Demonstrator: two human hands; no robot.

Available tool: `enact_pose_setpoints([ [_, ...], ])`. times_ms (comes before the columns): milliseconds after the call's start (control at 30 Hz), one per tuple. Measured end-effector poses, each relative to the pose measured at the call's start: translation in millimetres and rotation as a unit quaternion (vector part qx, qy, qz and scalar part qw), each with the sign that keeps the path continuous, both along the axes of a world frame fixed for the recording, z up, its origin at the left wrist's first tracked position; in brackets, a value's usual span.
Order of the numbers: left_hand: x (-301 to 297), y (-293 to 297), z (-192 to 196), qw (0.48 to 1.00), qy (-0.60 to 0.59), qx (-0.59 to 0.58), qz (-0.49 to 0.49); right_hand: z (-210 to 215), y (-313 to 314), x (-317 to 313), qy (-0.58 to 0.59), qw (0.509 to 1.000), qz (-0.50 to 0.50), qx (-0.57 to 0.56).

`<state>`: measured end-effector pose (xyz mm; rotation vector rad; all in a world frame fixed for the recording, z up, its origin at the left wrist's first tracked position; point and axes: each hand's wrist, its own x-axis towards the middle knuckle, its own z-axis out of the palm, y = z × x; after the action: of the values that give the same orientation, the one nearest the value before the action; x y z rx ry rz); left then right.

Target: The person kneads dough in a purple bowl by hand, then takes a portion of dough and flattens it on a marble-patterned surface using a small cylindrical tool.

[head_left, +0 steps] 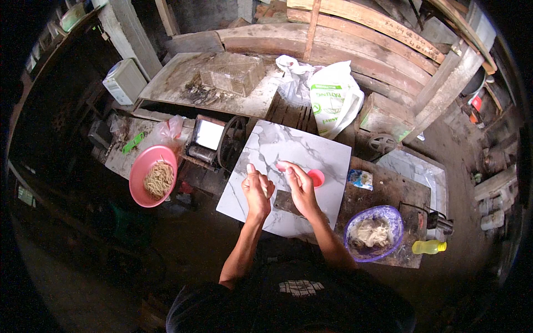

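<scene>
My left hand (257, 194) is held above a white marble-patterned board, its fingers curled and thumb on top. A pale bit shows between those fingers, too small to make out. Close by on the right, my right hand (301, 191) has its fingers bent together at the tips. A small pinkish-red piece (280, 166) shows at these fingertips; its kind is unclear. Just right of that hand, a small red cup (316, 178) stands on the marble-patterned board (327, 150). A flat greyish strip (286, 203) lies on the board between my wrists.
At left are a pink basin (137, 191) of pale noodle-like strands and a roller machine with a wheel (231, 141). To the right sit a purple basin (351, 252) holding pale dough and a yellow bottle (427, 247). Behind stand a white-green bag (335, 100) and a wire cage (233, 75).
</scene>
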<state>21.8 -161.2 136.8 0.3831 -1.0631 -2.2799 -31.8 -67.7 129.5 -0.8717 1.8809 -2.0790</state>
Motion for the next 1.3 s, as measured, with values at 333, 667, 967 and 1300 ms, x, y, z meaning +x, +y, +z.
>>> enact_pose_setpoints([
  [333,11.2,11.9,23.2,0.975,0.110,0.098,-0.164,20.8,-22.7,8.5,0.171,0.985,-0.028,0.003],
  [667,7.3,-9.8,16.7,0.968,0.006,-0.227,-0.103,16.0,-13.5,-6.6,-0.208,0.965,-0.011,-0.158],
  [967,-4.0,3.3,-0.5,0.746,-0.068,-0.654,0.105,4.4,-3.9,-1.1,-0.328,0.900,0.221,-0.182],
  [1300,-23.6,-10.1,-11.9,0.988,0.140,-0.052,0.044,2.3,3.6,-3.8,-0.121,0.992,0.021,0.035],
])
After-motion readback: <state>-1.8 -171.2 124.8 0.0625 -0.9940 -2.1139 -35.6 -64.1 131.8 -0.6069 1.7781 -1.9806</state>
